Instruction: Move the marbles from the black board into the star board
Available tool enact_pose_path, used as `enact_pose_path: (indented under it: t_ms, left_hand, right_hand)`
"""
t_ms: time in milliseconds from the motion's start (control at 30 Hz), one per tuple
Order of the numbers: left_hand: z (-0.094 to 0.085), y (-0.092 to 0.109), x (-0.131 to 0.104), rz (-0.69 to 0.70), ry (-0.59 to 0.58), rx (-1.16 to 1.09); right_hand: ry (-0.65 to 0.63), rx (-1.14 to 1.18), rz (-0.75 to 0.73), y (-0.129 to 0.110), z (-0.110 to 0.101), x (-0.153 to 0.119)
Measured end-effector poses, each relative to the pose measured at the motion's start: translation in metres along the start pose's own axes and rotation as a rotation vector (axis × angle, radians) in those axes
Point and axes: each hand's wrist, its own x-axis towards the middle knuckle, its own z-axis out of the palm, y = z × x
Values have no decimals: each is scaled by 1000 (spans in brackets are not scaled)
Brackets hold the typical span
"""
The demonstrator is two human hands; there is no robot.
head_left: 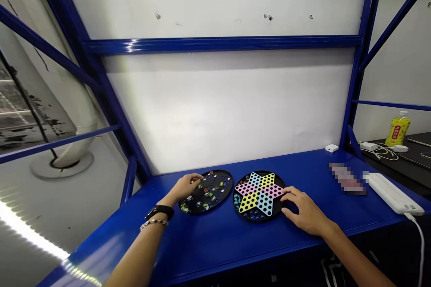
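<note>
Two round black trays lie side by side on the blue tabletop. The left tray [220, 181] carries scattered glass marbles and several white spots. My left hand [186, 186] is over its left rim, fingers curled down and thumb close to the fingertips; whatever is between them is too small to make out. The right tray is a Chinese checkers board [259, 193] with a pink, yellow and light blue star full of holes. Dark, teal and blue marbles sit around the star's points. My right hand [303, 210] is at its right rim, thumb and fingers apart, fingertips at the edge.
A white power strip [392, 193] with a cable lies at the right, beside a pixelated flat item [346, 178]. A small white charger [332, 148] is at the back. Blue frame bars [222, 45] cross the white wall. A yellow bottle [398, 129] stands on a black table.
</note>
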Motion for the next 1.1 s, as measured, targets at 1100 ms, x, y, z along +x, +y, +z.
enact_pose_path:
  t_ms: [1100]
  left_hand:
    - [48,35,54,-53,152,256]
  right_hand:
    - [0,20,9,-4,-1,-1]
